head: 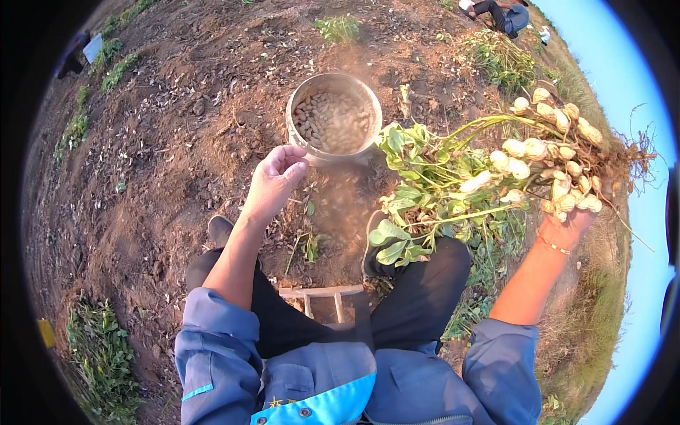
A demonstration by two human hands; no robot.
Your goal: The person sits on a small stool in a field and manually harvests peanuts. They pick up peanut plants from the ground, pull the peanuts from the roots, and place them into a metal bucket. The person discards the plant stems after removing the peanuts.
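Observation:
A peanut plant (531, 154) with clustered pods and trailing roots is gripped in my right hand (571, 226), held up to the right. Its leafy stems (409, 191) hang leftward over my right knee. The pods hide most of the fingers. My left hand (279, 178) is raised with fingers loosely bent and nothing in it, just at the near left of a round bucket (293, 125). Loose peanuts (332, 119) lie inside that bucket, blurred by haze or dust.
Between my legs is a low wooden stool frame (321, 292). Piled plants lie at lower left (103, 356) and beyond the bucket on the right (502, 61). Another person (510, 18) sits at upper right. Dry soil (175, 143) with scattered leaves surrounds me.

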